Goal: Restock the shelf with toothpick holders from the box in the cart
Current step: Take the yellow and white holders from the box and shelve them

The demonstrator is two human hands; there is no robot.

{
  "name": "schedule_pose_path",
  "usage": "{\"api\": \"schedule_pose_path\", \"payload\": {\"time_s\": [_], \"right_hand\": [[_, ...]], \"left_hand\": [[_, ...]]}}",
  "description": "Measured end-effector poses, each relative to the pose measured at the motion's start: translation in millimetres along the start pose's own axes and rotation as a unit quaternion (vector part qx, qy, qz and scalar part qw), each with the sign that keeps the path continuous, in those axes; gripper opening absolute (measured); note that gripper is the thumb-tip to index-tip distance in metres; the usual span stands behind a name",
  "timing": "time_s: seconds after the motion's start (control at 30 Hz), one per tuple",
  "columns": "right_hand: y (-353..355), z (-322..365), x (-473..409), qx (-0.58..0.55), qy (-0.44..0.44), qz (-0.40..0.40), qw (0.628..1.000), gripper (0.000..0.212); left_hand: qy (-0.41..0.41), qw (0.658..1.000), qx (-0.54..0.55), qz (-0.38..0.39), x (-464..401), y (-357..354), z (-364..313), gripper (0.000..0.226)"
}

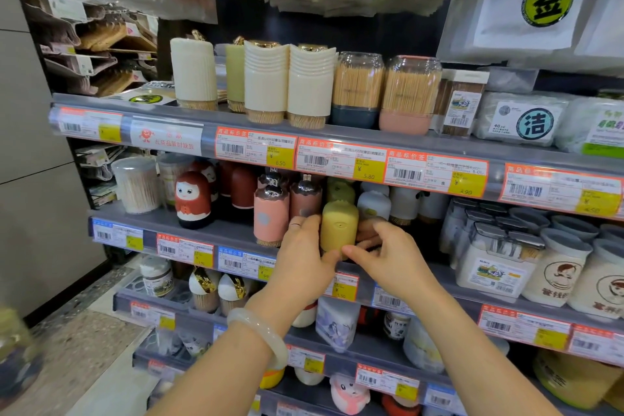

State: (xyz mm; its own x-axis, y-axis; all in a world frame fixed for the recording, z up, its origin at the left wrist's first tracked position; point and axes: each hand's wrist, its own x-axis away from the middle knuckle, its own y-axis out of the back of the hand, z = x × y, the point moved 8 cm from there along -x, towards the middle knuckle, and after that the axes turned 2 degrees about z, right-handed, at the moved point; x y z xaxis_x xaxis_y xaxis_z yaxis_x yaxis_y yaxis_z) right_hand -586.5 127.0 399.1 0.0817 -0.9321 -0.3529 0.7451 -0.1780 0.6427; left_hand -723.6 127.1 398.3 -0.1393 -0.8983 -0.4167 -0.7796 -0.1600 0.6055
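Forearms reach up from below, the left one wearing a pale bangle (260, 331). Both hands meet at a yellow toothpick holder (338, 226) standing upright at the front edge of the second shelf (216, 230). The left hand (304, 257) cups its left side, fingers curled round it and thumb at its base; the right hand (388, 253) grips its right side, thumb at the base. Just left stand two pink holders (271, 216), then a red doll-shaped holder (192, 199). Behind sit more yellow and white holders (373, 204).
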Motion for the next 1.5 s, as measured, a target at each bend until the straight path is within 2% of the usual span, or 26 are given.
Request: {"api": "schedule_pose_path", "payload": {"time_s": [0.2, 0.3, 0.37, 0.5, 0.6, 0.87, 1.0, 1.3, 1.5], "right_hand": [[0, -3, 2, -0.104, 0.0, 0.011, 0.995, 0.022], [0, 0, 2, -0.085, 0.013, 0.024, 0.996, 0.023], [-2, 2, 2, -0.05, 0.022, 0.04, 0.998, 0.024], [-1, -2, 1, -0.086, 0.011, 0.037, 0.996, 0.019], [-3, -2, 2, -0.102, 0.011, 0.036, 0.994, 0.027], [-3, 0, 2, -0.075, 0.016, 0.016, 0.997, 0.027], [-1, 0, 3, -0.084, 0.023, 0.015, 0.996, 0.024], [-2, 2, 4, -0.1, 0.03, 0.037, 0.994, 0.026], [0, 3, 5, -0.089, 0.033, 0.023, 0.995, 0.028]], "left_hand": [[-0.002, 1.0, 0.009, -0.001, 0, -1, -2, 0.046], [0.023, 0.997, 0.073, 0.002, 4, -1, -4, 0.056], [0.028, 0.996, 0.082, 0.009, 5, -3, -4, 0.054], [0.027, 0.999, 0.037, 0.015, 1, -5, -1, 0.053], [0.017, 1.0, -0.005, 0.015, 2, -5, 0, 0.051], [0.021, 0.996, 0.083, 0.009, 6, 1, 2, 0.042], [0.003, 0.997, 0.077, 0.007, 4, 2, 0, 0.042], [0.045, 0.997, 0.059, 0.031, -3, -2, 6, 0.038], [0.054, 0.998, 0.034, 0.028, 1, -3, 4, 0.04]]}}
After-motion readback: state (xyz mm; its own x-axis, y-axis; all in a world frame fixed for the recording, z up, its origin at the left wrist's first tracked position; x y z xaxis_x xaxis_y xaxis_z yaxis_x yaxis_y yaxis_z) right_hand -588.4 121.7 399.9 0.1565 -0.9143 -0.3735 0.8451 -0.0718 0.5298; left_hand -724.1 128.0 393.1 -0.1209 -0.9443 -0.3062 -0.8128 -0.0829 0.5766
